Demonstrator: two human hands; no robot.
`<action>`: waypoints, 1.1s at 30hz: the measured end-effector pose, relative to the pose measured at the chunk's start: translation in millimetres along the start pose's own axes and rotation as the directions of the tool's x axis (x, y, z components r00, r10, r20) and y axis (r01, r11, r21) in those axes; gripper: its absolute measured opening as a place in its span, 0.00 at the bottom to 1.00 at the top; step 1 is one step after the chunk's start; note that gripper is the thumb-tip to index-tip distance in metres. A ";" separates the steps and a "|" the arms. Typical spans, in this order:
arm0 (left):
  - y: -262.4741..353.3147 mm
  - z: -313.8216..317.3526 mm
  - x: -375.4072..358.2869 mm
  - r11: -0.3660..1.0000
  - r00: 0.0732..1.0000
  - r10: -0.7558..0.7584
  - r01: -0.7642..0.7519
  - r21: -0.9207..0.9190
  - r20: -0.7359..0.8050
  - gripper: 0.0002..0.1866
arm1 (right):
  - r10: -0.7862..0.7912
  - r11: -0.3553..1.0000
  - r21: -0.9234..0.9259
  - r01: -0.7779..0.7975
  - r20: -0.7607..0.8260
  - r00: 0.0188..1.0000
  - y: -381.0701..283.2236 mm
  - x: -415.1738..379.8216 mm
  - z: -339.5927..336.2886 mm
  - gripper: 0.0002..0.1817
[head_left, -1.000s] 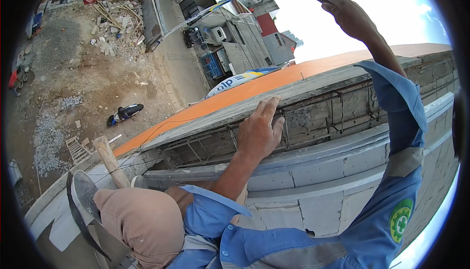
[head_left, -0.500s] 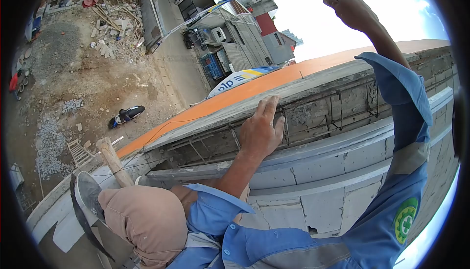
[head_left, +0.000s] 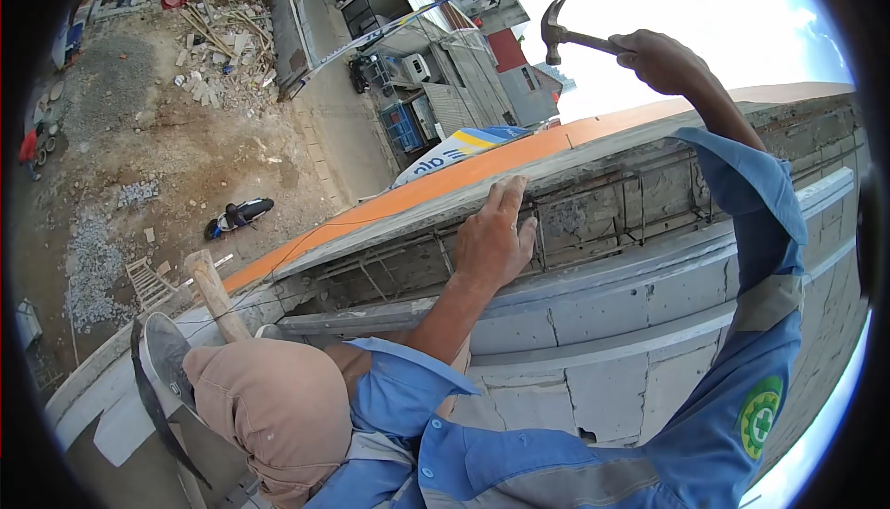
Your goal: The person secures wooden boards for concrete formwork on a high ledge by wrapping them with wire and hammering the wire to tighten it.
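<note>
Hammer [head_left: 586, 41]: a claw hammer, raised at the upper right against the bright sky, its head toward the left and its handle running right; it hangs above the orange band and touches only the hand.
Right grip [head_left: 663, 62]: closed around the end of the handle, arm lifted.
Left grip [head_left: 496, 242]: holding nothing, palm down, fingers loosely extended and thumb apart; the fingertips appear to rest on the edge of the concrete ledge.
Concrete ledge [head_left: 603, 152]: grey and rough, slanting up from lower left to upper right, with the orange band [head_left: 547, 146] along its outer side.
Recess: a channel just inside the ledge, crossed by thin reinforcing bars [head_left: 642, 208]; one upright bar stands just beside the left thumb.
Block wall [head_left: 603, 407]: pale, jointed and cracked in places, on the near side of the recess, with long projecting mouldings.
Clothing: blue sleeve [head_left: 774, 324] with a grey stripe and a round green-and-yellow patch [head_left: 760, 416]; beige trousers [head_left: 278, 407] over a bent knee at lower left, a grey shoe [head_left: 165, 356] beyond it.
Wooden post [head_left: 215, 294]: a round stub leaning near the shoe.
Ground below: a parked motorcycle [head_left: 243, 214], a small ladder [head_left: 148, 282] lying near gravel [head_left: 97, 268], and rubble [head_left: 218, 59] farther off.
Street: a blue truck [head_left: 400, 127] beside roofs, and a lettered banner [head_left: 454, 152] near the orange band.
</note>
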State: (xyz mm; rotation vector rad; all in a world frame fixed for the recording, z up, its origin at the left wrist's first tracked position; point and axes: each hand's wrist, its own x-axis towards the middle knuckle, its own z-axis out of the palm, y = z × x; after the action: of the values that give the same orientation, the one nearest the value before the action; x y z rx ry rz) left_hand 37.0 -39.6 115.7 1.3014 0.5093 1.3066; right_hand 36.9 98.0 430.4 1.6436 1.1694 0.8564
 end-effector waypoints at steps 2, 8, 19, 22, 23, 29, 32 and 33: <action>-2.6 -1.4 2.3 1.000 1.000 0.012 -0.012 0.002 0.010 0.33 | 0.016 0.999 0.044 -0.007 -0.213 0.977 -3.7 2.8 -40.5 0.19; -3.5 -7.1 1.4 1.000 0.999 -0.004 0.003 0.027 0.048 0.34 | 0.103 0.852 0.401 0.335 -0.757 0.645 -9.5 33.6 -40.6 0.23; -4.4 -3.6 -0.2 0.996 0.998 0.054 -0.056 0.068 0.034 0.33 | -0.187 0.971 0.154 0.181 0.028 0.982 3.1 17.7 5.1 0.17; -1.7 -2.2 -0.8 0.999 0.999 -0.003 0.005 -0.033 0.041 0.35 | -0.191 0.960 0.057 0.275 -0.586 0.788 11.2 29.1 8.8 0.24; -2.9 -1.8 0.2 1.000 0.999 0.006 -0.005 -0.030 0.037 0.35 | -0.196 0.959 0.055 0.280 -0.587 0.785 17.4 39.3 14.2 0.24; 1.4 -4.8 -0.2 1.000 0.999 -0.004 0.005 -0.017 0.050 0.34 | -0.090 0.996 -0.034 0.087 -0.099 0.991 -9.9 8.5 44.1 0.18; -0.9 1.3 -3.1 1.000 0.999 0.014 -0.013 -0.025 0.030 0.34 | -0.065 0.971 -0.204 0.125 0.276 0.959 -22.6 -6.2 21.0 0.16; -4.2 4.0 -2.7 0.999 1.000 0.012 -0.012 -0.031 -0.004 0.34 | -0.038 0.983 -0.166 0.081 0.246 0.969 -31.4 -3.1 11.8 0.14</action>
State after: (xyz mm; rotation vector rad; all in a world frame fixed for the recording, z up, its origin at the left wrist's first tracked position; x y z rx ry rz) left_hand 41.4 -42.6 112.2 1.2779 0.4830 1.3225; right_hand 36.6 95.8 396.8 1.5126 0.9421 0.6783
